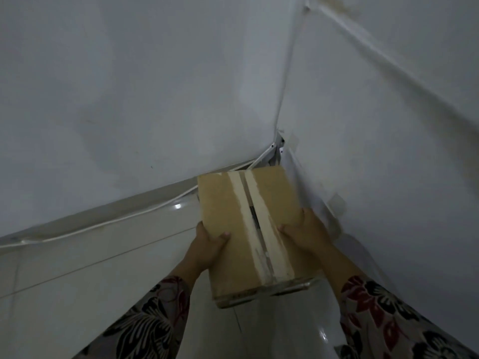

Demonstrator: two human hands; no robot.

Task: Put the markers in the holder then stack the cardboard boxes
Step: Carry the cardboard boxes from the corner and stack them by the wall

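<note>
We hold a closed cardboard box (233,216) between both hands, fingers curled round its near half. The left hand (207,246) clasps the left side with its thumb (222,235) laid on the top face. The right hand (307,230) clasps the right side, its thumb also on top. The box's far end points toward the corner of the room and its near end toward us.

Two pale strips of tape (273,244), worn and patchy, run the length of the top on either side of the seam (252,215) where the flaps meet. A thin dark gap shows along that seam, but what the box holds is hidden. We cannot tell whether it rests on anything beneath.

Floral sleeves (145,322) in black, red and grey cover both forearms to the wrists.

Under the box lies a glossy white tiled floor (103,268). The box is at the floor's far right corner, where two plain white walls (129,86) meet. A white cable (103,224) trails along the floor's far edge, just beside the skirting (116,209), toward that corner. A thin white conduit (288,73) climbs the joint between the walls, and a second run (388,59) slants across the right-hand wall. The light is dim and the picture slightly blurred.
</note>
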